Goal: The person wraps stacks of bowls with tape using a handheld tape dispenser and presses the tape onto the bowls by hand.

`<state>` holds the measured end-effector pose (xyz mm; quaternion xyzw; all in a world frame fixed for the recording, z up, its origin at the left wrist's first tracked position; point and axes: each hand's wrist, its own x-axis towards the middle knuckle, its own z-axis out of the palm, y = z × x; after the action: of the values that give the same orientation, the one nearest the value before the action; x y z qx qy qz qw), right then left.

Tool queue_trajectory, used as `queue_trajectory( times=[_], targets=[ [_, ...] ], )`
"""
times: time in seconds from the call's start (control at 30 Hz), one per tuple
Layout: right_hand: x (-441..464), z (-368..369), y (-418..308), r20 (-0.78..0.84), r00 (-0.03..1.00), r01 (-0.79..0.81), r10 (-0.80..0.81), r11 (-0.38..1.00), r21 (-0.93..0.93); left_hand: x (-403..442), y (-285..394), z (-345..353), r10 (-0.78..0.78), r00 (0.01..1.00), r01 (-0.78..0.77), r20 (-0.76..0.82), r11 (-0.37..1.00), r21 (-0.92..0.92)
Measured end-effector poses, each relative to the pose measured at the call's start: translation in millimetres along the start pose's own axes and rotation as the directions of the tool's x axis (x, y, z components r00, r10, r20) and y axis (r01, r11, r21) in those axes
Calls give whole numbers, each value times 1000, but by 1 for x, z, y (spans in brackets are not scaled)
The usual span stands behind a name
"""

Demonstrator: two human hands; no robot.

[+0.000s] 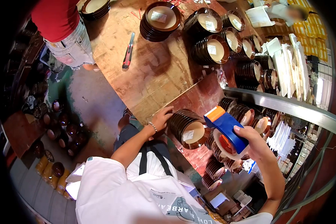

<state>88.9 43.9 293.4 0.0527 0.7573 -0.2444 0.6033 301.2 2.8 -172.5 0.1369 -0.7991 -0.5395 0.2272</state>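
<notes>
1. Dish stack, brown-rimmed with pale centres, is on the reddish surface right in front of the person, pretty near the edge on their side. Top dish has a white label on it.

2. Left hand is up against the side of that stack. Fingers look loosely stretched out, not wrapped around it. The contact spot is small and partly hidden, so I can't really tell if they're pushing or just resting there.

3. Right hand has its fingers curled firmly around a blue tape dispenser with an orange front end, tape roll hanging below. It's just beside the stack and looks raised above the dishes behind it.

4. Biggest worry imo: the stack toppling or sliding. It's tall, the dishes look glossy, and one sideways shove from the left hand could do it.

5. Next one: the dispenser clipping a rim. Its orange end is really close to the top dishes, so a careless wrist turn might chip something or catch the left fingers.

6. Also, neighbouring stacks crowd the area, so one tumble could take others along. Box cutter lies well apart on the wooden surface, probably no bother.
</notes>
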Motion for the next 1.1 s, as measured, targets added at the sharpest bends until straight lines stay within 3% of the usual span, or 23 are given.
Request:
queue_trajectory(
  times=[0.1, 0.23, 0.3, 0.33, 0.4, 0.43, 0.5, 0.53, 0.6, 0.7, 0.73, 0.8, 0.93, 1.0, 1.1],
  targets=[
    [-1, 2, 1, 9, 1000, 3, -3, 1000, -1, 13, 1, -10, -41, 998, 44, 37, 994, -99],
    [-1, 1, 3, 17, 1000, 9, -9, 1000, -5, 27, 22, -17, -73, 995, 80, 75, 992, -94],
    [-2, 3, 3, -5, 1000, 6, -6, 1000, -5, 30, 23, -14, -35, 996, 29, -85, 997, -76],
    [-2, 2, 4, -6, 1000, 7, -7, 1000, -5, 29, 23, -14, -34, 996, 27, -85, 997, -77],
    [-1, 1, 9, -4, 1000, 15, -15, 1000, 4, 27, 26, -15, -189, 962, 183, -199, 982, -47],
    [-1, 1, 10, -3, 1000, 15, -15, 1000, 5, 25, 27, -16, -190, 962, 184, -198, 982, -46],
    [-1, 1, 9, -7, 1000, 15, -15, 1000, -11, 22, 27, -18, -174, 982, 184, 70, 966, -181],
    [-1, 1, 10, -6, 1000, 17, -17, 1000, -10, 21, 29, -17, -173, 982, 183, 70, 967, -180],
    [0, 2, 10, -7, 1000, 21, -21, 1000, 12, 18, 32, -10, -435, 843, 519, 314, 812, -267],
    [-1, 2, 10, -15, 1000, 20, -20, 1000, 4, 16, 31, -2, -554, 757, 642, 347, 727, -241],
    [-1, 2, 10, -15, 1000, 20, -20, 1000, 8, 10, 21, 10, -553, 756, 643, 350, 728, -238],
    [0, 3, 10, -15, 999, 35, -34, 999, 32, 0, -3, 38, -574, 789, 604, 220, 656, -453],
    [2, 1, 10, -17, 999, 43, -42, 998, 39, -10, 9, 32, -538, 829, 536, 152, 689, -488],
    [2, 2, 10, -39, 998, 55, -53, 998, 34, -5, 30, 19, -641, 737, 675, 216, 713, -189],
    [-1, 2, 11, -38, 999, 39, -37, 999, 37, 5, 18, 16, -654, 694, 718, 301, 661, -219]
  ],
)
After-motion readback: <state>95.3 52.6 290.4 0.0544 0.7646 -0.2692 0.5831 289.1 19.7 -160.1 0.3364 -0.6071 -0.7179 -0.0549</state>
